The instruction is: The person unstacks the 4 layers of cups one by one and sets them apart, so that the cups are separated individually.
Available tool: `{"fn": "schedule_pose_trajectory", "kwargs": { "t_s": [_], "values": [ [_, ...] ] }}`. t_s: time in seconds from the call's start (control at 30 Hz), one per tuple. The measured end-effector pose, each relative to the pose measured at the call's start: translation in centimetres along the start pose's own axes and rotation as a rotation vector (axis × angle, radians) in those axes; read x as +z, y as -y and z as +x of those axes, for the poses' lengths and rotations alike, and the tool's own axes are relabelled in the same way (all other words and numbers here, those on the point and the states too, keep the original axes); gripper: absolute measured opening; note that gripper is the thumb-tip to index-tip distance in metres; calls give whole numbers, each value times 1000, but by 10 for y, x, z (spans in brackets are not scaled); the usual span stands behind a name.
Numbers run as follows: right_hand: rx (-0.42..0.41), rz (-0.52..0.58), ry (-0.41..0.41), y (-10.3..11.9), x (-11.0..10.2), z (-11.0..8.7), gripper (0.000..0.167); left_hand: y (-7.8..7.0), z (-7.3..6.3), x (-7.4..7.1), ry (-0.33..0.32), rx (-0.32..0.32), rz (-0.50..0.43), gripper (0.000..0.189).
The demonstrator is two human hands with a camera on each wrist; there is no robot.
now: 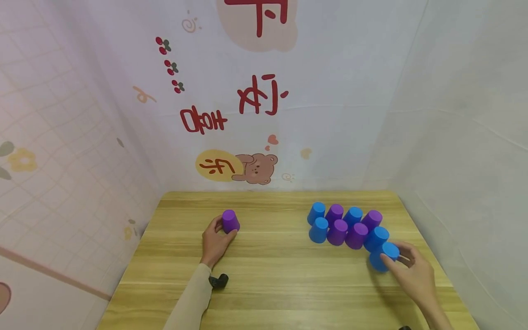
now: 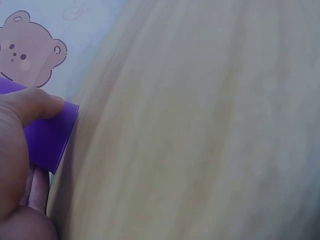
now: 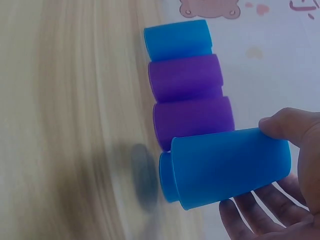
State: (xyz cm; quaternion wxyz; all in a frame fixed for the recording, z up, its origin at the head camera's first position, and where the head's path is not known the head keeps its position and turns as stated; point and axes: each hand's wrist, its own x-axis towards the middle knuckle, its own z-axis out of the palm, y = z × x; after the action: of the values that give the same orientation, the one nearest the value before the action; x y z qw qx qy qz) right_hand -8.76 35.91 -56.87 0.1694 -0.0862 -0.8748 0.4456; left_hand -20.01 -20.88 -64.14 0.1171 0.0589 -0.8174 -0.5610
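Observation:
My left hand point(image 1: 216, 243) grips an upside-down purple cup point(image 1: 231, 222) at the left of the table, thumb on one side and fingers on the other. The left wrist view shows the thumb across that purple cup point(image 2: 47, 137), its rim close to the tabletop. On the right, my right hand point(image 1: 414, 275) holds an upside-down blue cup point(image 1: 380, 260) by its sides, near the front right end of a group of cups. In the right wrist view this blue cup point(image 3: 230, 162) partly hides another blue cup point(image 3: 168, 177), and a shadow lies on the table beside it.
Two rows of upside-down cups stand close together at the back right, among them a purple cup point(image 1: 337, 233) and a blue cup point(image 1: 319, 230). The wooden table point(image 1: 280, 275) meets a patterned cloth wall point(image 1: 342, 151) at the back and sides.

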Motion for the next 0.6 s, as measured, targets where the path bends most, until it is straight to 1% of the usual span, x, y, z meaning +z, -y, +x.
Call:
{"fn": "schedule_pose_trajectory", "kwargs": {
  "t_s": [0.13,0.27,0.6],
  "values": [
    [24,-3,7,-4,-2,-1,58,0,0,0,-3,0,0,73],
    [18,-11,10,-8,-1,-1,58,2,1,1,0,-4,18,74],
    [4,7,17,-16,3,-4,55,3,2,1,-1,-1,10,75]
  ]
}}
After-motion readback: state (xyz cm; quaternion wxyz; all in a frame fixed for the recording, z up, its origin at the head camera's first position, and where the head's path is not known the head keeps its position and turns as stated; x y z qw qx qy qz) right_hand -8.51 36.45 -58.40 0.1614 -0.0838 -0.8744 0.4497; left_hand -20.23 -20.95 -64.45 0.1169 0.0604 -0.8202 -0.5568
